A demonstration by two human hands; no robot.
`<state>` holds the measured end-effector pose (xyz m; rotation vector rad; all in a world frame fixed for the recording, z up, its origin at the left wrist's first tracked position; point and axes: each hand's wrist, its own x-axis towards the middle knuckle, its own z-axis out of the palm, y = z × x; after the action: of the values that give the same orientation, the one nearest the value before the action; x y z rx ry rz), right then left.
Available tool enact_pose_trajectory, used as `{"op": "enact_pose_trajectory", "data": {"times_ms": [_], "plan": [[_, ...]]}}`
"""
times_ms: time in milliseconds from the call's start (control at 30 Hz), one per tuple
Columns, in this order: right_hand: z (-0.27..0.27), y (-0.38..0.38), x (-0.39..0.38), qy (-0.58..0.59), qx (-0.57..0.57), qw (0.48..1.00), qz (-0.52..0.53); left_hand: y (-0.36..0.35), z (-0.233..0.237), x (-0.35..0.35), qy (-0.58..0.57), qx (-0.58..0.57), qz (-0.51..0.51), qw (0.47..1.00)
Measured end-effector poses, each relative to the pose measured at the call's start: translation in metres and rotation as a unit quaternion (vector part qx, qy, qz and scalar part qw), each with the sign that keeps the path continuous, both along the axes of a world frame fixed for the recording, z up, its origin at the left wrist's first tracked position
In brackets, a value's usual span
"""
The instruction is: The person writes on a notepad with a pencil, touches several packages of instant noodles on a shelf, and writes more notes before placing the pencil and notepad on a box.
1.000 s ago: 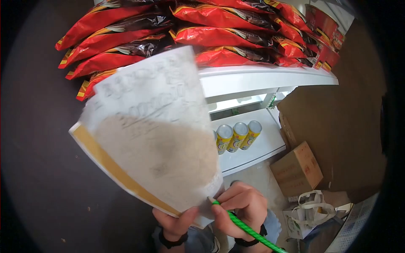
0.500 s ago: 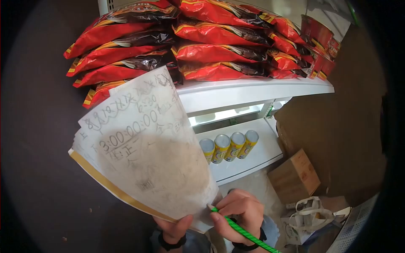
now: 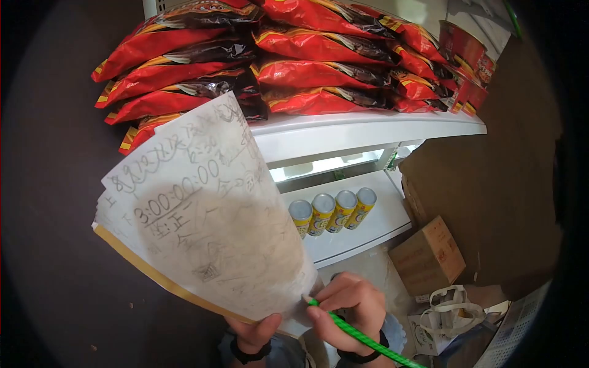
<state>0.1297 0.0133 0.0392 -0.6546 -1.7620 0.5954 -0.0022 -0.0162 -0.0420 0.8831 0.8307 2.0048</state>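
A worn paper pad [image 3: 215, 214] covered in pencil marks and numbers tilts up in front of me, a tan strip along its lower left edge. My left hand [image 3: 253, 333] is closed on its bottom edge, thumb on the front. At the pad's lower right corner, my right hand [image 3: 350, 313] grips a green pencil [image 3: 362, 339], its tip at or just above the paper. The fingers behind the pad are hidden.
Red and black packets [image 3: 319, 73] are stacked on a white shelf [image 3: 368, 130]. Several yellow cans [image 3: 322, 214] stand on the lower shelf. At the right are cardboard boxes [image 3: 423, 257], a white bag [image 3: 438, 325], red cups [image 3: 460, 46] and a white basket [image 3: 512, 331].
The upper part of the pad has shifted slightly left. The pencil's back end has swung a little to the right, while both hands stay nearly in place.
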Motion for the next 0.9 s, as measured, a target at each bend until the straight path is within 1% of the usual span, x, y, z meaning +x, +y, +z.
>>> {"op": "enact_pose_trajectory", "data": {"times_ms": [67, 100, 167, 200, 267, 300, 367, 400, 467, 500, 567, 600, 667, 700, 733, 767, 800, 867, 900], "plan": [[-0.002, -0.003, -0.001, 0.030, -0.037, 0.998, -0.038, -0.001, 0.001, 0.000, -0.016, -0.001, -0.001, 1.000], [-0.003, -0.005, -0.003, 0.030, -0.037, 0.998, -0.038, -0.001, 0.000, 0.000, -0.016, -0.001, -0.001, 1.000], [-0.004, -0.008, -0.005, 0.104, -0.057, 0.991, -0.059, -0.003, -0.005, 0.000, -0.010, -0.007, -0.008, 1.000], [-0.003, -0.008, -0.006, 0.104, -0.057, 0.991, -0.058, -0.003, -0.005, 0.000, -0.010, -0.007, -0.008, 1.000], [0.001, -0.007, -0.006, 0.092, 0.010, 0.989, -0.116, -0.002, -0.002, 0.000, 0.008, -0.022, -0.037, 0.999], [0.002, -0.006, -0.005, 0.091, 0.010, 0.989, -0.116, 0.001, 0.001, 0.000, 0.007, -0.022, -0.037, 0.999], [0.005, -0.003, 0.002, 0.053, 0.030, 0.997, -0.043, 0.007, 0.008, 0.000, 0.028, 0.000, -0.065, 0.998], [0.007, -0.002, 0.003, 0.053, 0.030, 0.997, -0.043, 0.009, 0.010, 0.000, 0.028, 0.000, -0.065, 0.998], [0.009, 0.002, 0.006, 0.007, 0.066, 0.996, 0.053, 0.012, 0.013, 0.001, 0.079, 0.002, -0.066, 0.995], [0.010, 0.004, 0.013, 0.007, 0.065, 0.996, 0.053, 0.014, 0.014, 0.002, 0.079, 0.001, -0.066, 0.995], [0.009, 0.010, 0.028, -0.084, 0.081, 0.977, 0.178, 0.018, 0.014, 0.003, 0.111, 0.039, -0.061, 0.991], [0.009, 0.007, 0.023, -0.084, 0.081, 0.977, 0.178, 0.018, 0.016, 0.002, 0.111, 0.039, -0.061, 0.991], [0.008, -0.003, 0.005, 0.026, 0.038, 0.998, 0.035, 0.018, 0.018, 0.001, 0.155, 0.027, -0.056, 0.986], [0.004, -0.007, 0.001, 0.026, 0.038, 0.998, 0.034, 0.018, 0.017, 0.002, 0.156, 0.026, -0.056, 0.986], [0.000, -0.010, -0.003, 0.115, -0.018, 0.993, -0.023, 0.016, 0.016, 0.002, 0.119, 0.020, -0.067, 0.990], [-0.003, -0.011, -0.005, 0.203, -0.073, 0.973, -0.080, 0.014, 0.014, 0.002, 0.083, 0.014, -0.077, 0.993], [-0.002, -0.010, -0.005, 0.203, -0.074, 0.973, -0.080, 0.012, 0.014, 0.002, 0.083, 0.014, -0.078, 0.993], [0.000, -0.007, -0.003, 0.169, -0.069, 0.980, -0.079, 0.009, 0.015, 0.003, 0.041, -0.017, -0.054, 0.998], [-0.002, -0.005, 0.001, 0.106, -0.040, 0.992, -0.057, 0.008, 0.014, 0.003, 0.041, -0.017, -0.054, 0.998]]}}
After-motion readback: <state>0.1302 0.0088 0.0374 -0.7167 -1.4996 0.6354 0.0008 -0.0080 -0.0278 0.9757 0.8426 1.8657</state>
